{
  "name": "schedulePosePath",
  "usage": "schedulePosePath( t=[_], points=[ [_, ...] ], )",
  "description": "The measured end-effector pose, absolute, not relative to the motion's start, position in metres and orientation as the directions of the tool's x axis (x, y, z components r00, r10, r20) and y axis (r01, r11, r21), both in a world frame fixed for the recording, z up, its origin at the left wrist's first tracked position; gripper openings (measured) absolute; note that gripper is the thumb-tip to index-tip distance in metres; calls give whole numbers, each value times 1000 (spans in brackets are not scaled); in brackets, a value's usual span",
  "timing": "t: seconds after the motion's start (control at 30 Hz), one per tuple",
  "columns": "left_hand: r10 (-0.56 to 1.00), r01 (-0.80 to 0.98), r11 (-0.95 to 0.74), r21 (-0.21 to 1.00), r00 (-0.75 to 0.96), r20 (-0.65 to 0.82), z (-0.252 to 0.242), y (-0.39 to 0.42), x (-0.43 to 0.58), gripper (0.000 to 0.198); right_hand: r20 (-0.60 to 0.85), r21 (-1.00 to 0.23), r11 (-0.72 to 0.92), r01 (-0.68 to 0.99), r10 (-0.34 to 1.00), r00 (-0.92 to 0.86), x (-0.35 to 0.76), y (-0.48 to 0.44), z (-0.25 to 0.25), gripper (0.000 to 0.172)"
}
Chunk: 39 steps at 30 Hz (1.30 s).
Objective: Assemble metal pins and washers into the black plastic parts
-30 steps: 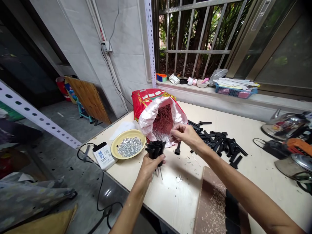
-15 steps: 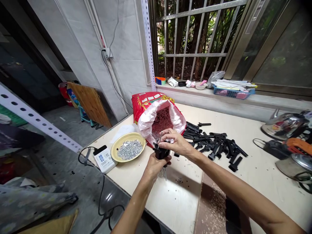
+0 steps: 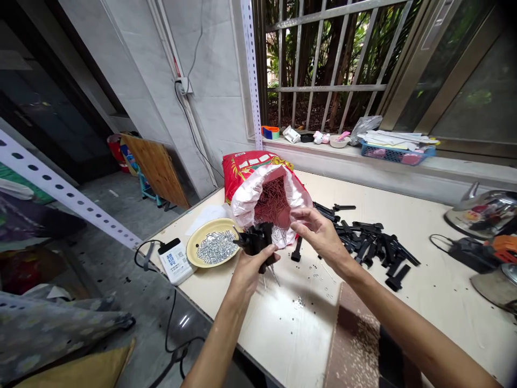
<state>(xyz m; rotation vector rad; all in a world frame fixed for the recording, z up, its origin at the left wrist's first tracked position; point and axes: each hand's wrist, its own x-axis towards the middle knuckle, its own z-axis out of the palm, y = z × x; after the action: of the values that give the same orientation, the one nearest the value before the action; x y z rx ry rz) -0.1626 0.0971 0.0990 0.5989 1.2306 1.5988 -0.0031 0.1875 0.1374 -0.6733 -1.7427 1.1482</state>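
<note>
My left hand [image 3: 249, 272] is wrapped round a bunch of black plastic parts [image 3: 258, 242], held above the table in front of the bag. Thin metal rods stick out below the bunch. To the right of it, my right hand [image 3: 319, 237] is raised with its fingers bent and apart, and I see nothing in them. Behind both hands a red bag [image 3: 250, 161] lies with its white mouth turned toward me, full of thin reddish-brown rods [image 3: 274, 196]. A yellow bowl [image 3: 193, 242] of small shiny metal pieces [image 3: 218, 248] stands left of the bunch.
Loose black plastic parts [image 3: 375, 242] are heaped at the right. Tiny metal bits [image 3: 299, 303] lie scattered on the table [image 3: 278, 345]. A white power bank [image 3: 176, 264] with a cable sits at the left edge. A kettle [image 3: 480, 213] and a metal pot [image 3: 495, 283] stand far right.
My right hand has come away from the black parts, moving right, and its fingers have spread. My left hand has tilted the bunch to the left. The view has shifted slightly.
</note>
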Motion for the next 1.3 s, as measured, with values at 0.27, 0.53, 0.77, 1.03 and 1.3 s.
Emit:
schedulePosePath(
  t=[0.27,0.53,0.77,1.03,1.3],
  points=[
    [906,-365,236,901,-252,-340,99,98,-158,34,-133,-987,-162,10,770,-624,-3,182,93,42],
    [838,427,103,898,-524,153,79,104,-126,46,-290,-744,-592,-310,703,-649,-36,151,76,39],
    [805,612,152,776,-532,262,89,108,-130,46,-130,-769,-431,-472,828,-545,-40,139,84,41],
    [921,124,-112,986,-359,150,102,110,-123,38,103,-943,24,-333,970,-221,-32,142,79,25],
    [976,-269,-72,960,-219,12,113,103,-118,47,230,-969,177,-171,896,-379,-16,139,98,27]
  ],
)
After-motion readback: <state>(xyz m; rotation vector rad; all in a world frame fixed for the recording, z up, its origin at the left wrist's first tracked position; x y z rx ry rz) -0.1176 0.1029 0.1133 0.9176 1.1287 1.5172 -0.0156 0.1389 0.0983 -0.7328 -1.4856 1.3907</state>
